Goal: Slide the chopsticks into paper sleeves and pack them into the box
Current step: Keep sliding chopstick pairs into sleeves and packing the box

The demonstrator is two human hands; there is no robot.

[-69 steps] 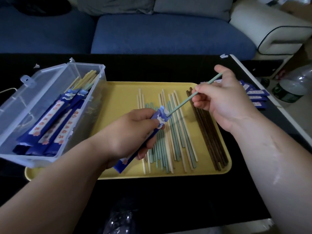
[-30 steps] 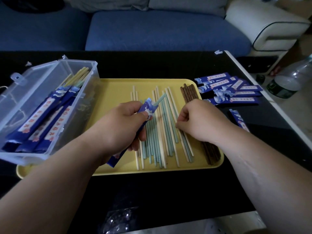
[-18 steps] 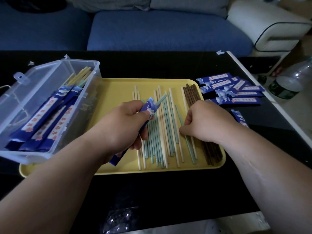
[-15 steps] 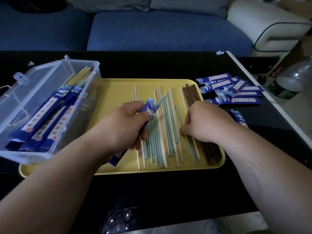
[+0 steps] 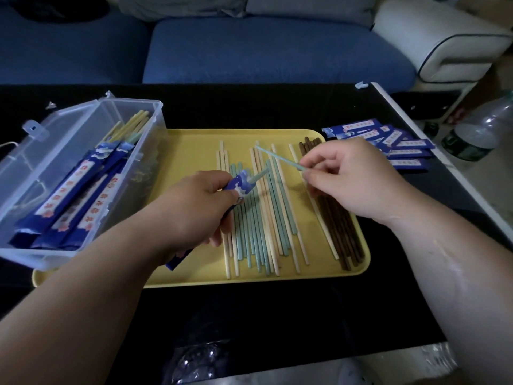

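Blue sleeve gripped in left hand, fingers curled round it, above yellow tray. One teal stub pokes from its mouth. Right hand pinches second chopstick by one end, far tip raised, apart from sleeve. Box at left holds filled sleeves.

Risk, as judged: the tip misses the narrow mouth or jams against the stub, creasing or tearing the paper. A slack pinch drops it into the loose pile.
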